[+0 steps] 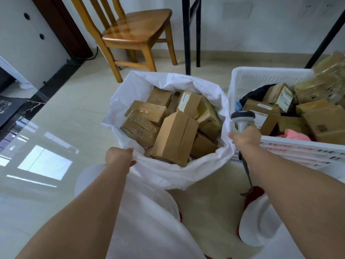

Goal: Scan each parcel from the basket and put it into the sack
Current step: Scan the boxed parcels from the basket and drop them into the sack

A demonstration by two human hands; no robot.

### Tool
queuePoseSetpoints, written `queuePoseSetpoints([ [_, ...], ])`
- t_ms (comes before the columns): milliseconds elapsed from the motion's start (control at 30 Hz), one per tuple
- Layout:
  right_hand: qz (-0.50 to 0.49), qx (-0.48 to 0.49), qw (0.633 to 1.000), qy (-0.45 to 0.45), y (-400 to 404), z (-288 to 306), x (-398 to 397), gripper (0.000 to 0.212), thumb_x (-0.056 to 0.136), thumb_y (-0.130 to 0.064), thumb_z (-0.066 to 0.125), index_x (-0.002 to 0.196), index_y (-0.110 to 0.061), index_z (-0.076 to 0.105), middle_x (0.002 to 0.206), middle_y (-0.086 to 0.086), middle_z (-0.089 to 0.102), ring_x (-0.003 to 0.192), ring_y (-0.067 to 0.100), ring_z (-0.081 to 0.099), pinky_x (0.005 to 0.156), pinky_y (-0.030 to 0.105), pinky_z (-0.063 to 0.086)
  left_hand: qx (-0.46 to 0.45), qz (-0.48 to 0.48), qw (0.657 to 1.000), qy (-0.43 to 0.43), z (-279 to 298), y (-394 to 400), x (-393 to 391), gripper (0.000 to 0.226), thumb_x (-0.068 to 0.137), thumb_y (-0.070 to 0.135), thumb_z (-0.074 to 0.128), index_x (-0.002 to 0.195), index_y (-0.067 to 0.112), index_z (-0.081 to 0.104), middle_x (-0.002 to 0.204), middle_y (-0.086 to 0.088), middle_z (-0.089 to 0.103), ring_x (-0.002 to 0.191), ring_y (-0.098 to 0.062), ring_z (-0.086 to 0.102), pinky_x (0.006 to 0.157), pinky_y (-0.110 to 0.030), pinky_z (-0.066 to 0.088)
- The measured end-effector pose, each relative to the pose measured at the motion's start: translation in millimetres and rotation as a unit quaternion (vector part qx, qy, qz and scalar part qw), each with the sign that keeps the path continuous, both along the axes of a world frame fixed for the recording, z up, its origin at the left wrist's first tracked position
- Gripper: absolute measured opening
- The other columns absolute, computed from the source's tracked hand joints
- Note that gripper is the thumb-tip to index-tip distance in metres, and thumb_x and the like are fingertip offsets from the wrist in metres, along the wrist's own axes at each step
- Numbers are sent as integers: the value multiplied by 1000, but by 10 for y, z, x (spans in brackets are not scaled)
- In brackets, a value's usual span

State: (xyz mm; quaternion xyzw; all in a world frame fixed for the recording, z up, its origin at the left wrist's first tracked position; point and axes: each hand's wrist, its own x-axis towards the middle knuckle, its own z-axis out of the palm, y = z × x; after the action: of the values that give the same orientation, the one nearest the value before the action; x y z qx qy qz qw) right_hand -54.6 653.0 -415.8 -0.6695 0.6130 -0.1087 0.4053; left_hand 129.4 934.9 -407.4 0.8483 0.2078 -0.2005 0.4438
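Left hand (119, 156): clenched on the rim of the sack (130, 94) at 7 o'clock.

Sack: thin white film, limp and slippery; best taken by bunched rim. Contents: cardboard parcels (173, 137), piled to 12 o'clock; judged light, stiff, graspable across flat faces.

Right hand (246, 136): scanner (242, 118) gripped by its handle, sack rim touched at 3 o'clock.

Basket (261, 75): white slatted plastic, rigid. Contents: boxes and soft bags, unscanned as judged.

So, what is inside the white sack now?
The white sack holds a pile of brown cardboard parcels, some with labels; one tall box stands tilted in front. Whatever lies under this top layer is covered. The left hand grips the rim.
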Motion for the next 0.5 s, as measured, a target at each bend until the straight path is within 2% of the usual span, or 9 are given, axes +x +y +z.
queuePoseSetpoints([
  [67,8,5,1000,-3,73,-59,2,67,81,-24,79,133,1,45,132,21,57,120,38,56,93,42,48,7,-10,1000,13,-6,-38,29,25,92,19,67,95,-1,53,88,-12,56,68,-31,66,26,-17,32],
  [100,8,8,1000,-2,103,-94,3,64,82,-22,78,132,1,45,132,21,57,119,38,56,93,43,48,8,-13,1000,24,-38,-48,52,25,93,19,66,101,0,53,87,-12,54,76,-34,68,31,-21,39],
  [200,5,21,999,27,156,-184,4,52,88,-14,71,131,-1,44,129,22,57,117,39,57,92,45,49,25,-21,997,64,-74,-97,95,14,97,9,58,107,4,51,97,-17,51,102,-41,61,65,-38,56],
  [267,9,27,998,49,167,-239,6,47,90,-11,67,130,-1,45,126,22,57,114,40,57,91,45,49,49,-25,996,74,-118,-70,123,13,93,-4,52,106,0,53,104,-24,54,105,-43,58,80,-49,56],
  [300,11,24,998,59,160,-255,11,45,90,-11,66,129,-2,46,124,22,58,113,39,58,90,45,49,75,-38,994,67,-159,-48,142,9,92,-5,52,101,-5,55,98,-24,57,103,-43,60,82,-50,56],
  [333,14,22,997,66,146,-253,23,42,90,-11,65,128,-2,47,123,21,58,111,39,58,89,44,49,102,-54,992,55,-160,-35,133,5,92,-2,55,92,-7,57,86,-22,59,98,-42,64,81,-47,57],
  [400,21,22,997,68,97,-215,68,40,91,-12,65,126,-4,49,121,19,60,109,38,59,89,44,50,137,-67,988,31,-157,-39,131,26,94,17,62,76,-1,54,67,-16,61,83,-37,70,72,-39,56],
  [500,22,17,998,56,-21,-54,162,42,90,-10,64,128,-3,48,122,19,59,111,38,58,90,43,49,131,-66,989,-1,-84,-75,158,42,84,37,75,79,0,56,63,-13,65,69,-33,70,62,-34,52],
])
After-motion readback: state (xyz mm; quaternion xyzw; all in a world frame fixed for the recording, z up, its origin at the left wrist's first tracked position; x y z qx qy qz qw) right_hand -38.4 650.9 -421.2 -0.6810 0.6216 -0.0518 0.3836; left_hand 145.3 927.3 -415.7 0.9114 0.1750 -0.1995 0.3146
